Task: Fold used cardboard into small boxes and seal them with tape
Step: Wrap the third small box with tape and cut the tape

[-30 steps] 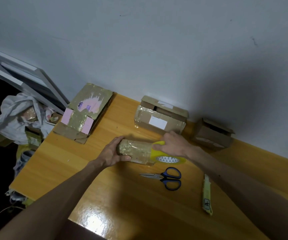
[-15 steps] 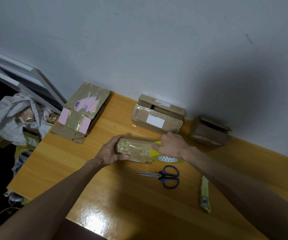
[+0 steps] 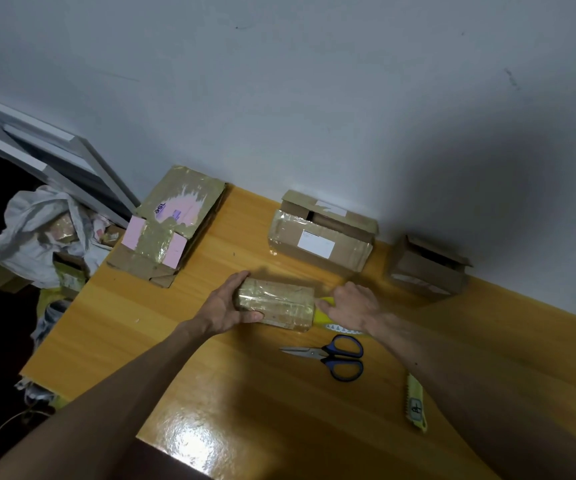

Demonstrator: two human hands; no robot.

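Small box (image 3: 276,306) gripped by left hand (image 3: 224,310); right hand (image 3: 352,306) holds tape roll (image 3: 324,315).

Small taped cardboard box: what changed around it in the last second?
The right hand, gripping the yellow tape roll at the small taped cardboard box's right end, slid slightly toward the person. The left hand still grips the left end; blue-handled scissors and yellow utility knife stayed put.

A single view, worn on the person's head, looks forward and down across the surface (image 3: 134,327) toward the wall (image 3: 314,98) at its far edge. It sits close and tilted: the left forearm (image 3: 106,393) and right forearm (image 3: 453,368) reach in from below. The surface's left edge shows.
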